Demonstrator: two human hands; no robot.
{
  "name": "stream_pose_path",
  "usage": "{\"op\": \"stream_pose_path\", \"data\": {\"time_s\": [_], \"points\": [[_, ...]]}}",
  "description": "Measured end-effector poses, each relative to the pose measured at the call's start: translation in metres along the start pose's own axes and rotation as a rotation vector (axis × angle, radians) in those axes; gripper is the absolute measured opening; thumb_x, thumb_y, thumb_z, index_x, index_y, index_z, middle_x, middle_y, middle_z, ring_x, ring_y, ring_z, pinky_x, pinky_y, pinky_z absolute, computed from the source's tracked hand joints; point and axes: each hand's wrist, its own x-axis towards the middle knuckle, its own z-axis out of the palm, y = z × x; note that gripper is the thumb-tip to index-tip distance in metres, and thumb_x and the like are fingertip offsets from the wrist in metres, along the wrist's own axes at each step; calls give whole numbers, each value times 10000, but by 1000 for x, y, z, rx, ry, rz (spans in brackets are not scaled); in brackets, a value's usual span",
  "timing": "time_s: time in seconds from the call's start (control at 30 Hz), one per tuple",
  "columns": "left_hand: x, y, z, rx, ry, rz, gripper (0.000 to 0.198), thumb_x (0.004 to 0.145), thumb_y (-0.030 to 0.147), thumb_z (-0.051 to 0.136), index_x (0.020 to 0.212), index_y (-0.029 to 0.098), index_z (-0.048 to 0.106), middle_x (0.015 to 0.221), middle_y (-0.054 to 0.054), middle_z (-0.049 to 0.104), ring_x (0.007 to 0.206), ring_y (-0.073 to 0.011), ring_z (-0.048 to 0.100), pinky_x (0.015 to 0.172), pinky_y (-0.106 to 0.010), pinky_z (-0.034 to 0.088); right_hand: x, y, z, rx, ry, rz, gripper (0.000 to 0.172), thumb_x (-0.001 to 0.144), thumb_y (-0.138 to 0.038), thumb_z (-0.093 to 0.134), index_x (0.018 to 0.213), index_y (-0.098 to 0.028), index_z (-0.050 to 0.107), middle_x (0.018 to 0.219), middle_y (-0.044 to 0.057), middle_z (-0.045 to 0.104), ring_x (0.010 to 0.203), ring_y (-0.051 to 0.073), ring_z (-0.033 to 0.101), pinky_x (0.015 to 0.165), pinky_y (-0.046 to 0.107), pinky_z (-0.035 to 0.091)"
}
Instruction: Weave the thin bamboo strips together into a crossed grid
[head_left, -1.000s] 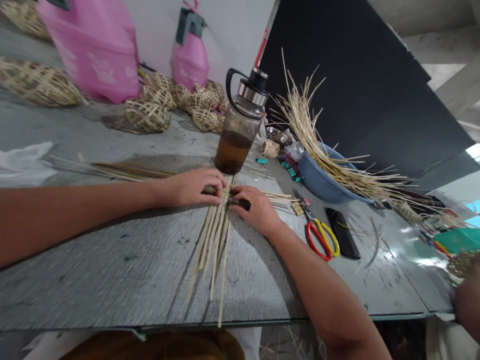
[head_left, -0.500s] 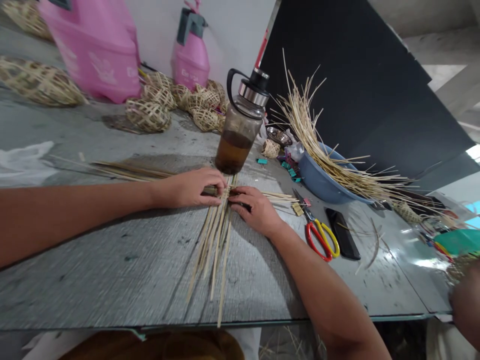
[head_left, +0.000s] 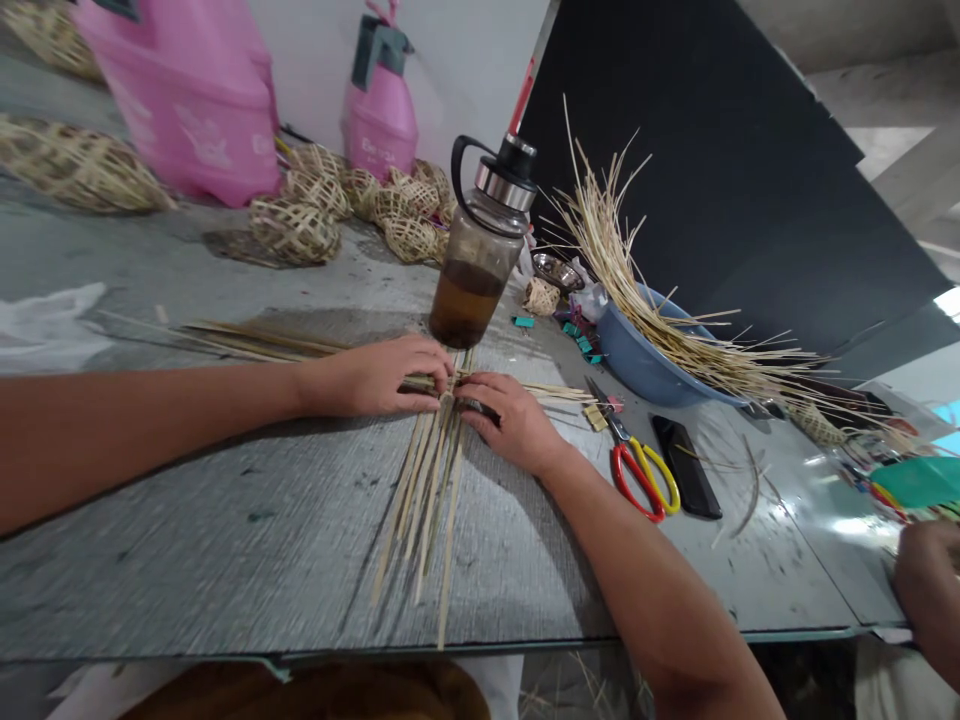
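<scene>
Pale bamboo strips (head_left: 422, 490) cross one another on the grey table, one bundle pointing toward me and another running left to right. At the crossing, my left hand (head_left: 397, 376) is closed on the strips from the left, thumb and fingers pinching them. My right hand (head_left: 506, 412) grips the same crossing from the right with bent fingers. The fingertips of both hands nearly meet there and partly hide the weave. Just behind the hands stands a clear bottle (head_left: 469, 290) of brown liquid with a black lid.
Scissors (head_left: 637, 470) with red and yellow handles and a black phone (head_left: 686, 468) lie to the right. Behind them a blue basin (head_left: 645, 360) holds long strips. Woven balls (head_left: 296, 230) and pink sprayers (head_left: 384, 120) stand at the back left. Another person's arm (head_left: 926, 590) shows far right.
My hands stay at the crossing with only slight finger movement, and the strip ends nearest me shift a little. At far right, the other person's arm has moved.
</scene>
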Motion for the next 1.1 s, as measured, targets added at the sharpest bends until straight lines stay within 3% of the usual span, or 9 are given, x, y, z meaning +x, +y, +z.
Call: {"op": "stream_pose_path", "data": {"time_s": [0.2,0.57,0.77,0.93,1.1], "points": [[-1,-1,1,14,-28,-31,240,964,376,567,904,176,685,1148,-75,634,1132,-211,530,1042,-343,336,0,3,0,15,-12,-20,164,972,-252,583,1024,-209,733,1168,93,680,1150,187,603,1038,364,472],[2,4,-2,5,-36,-31,239,963,384,559,933,179,678,1135,-84,653,1126,-229,532,1037,-368,328,1,-3,-2,47,-25,26,188,943,-262,634,1117,-216,688,1229,101,653,1203,214,575,1074,403,449],[-1,-1,0,2,-29,-14,209,965,365,587,962,184,691,1143,-76,646,1135,-221,530,1047,-357,326,1,-1,0,38,-14,10,138,961,-251,604,1035,-212,713,1189,97,664,1179,205,586,1059,391,457],[-1,-1,0,8,-22,-3,204,971,356,585,970,181,690,1150,-76,645,1143,-217,526,1053,-357,318,0,-1,-1,38,10,-29,183,955,-273,614,1086,-181,702,1219,128,646,1188,217,577,1064,386,455],[-1,0,-1,8,-33,-21,216,966,368,587,982,176,685,1164,-83,643,1148,-222,523,1053,-362,317,0,-1,-1,57,45,42,236,954,-294,617,1163,-205,680,1277,123,633,1258,225,540,1107,419,430]]}}
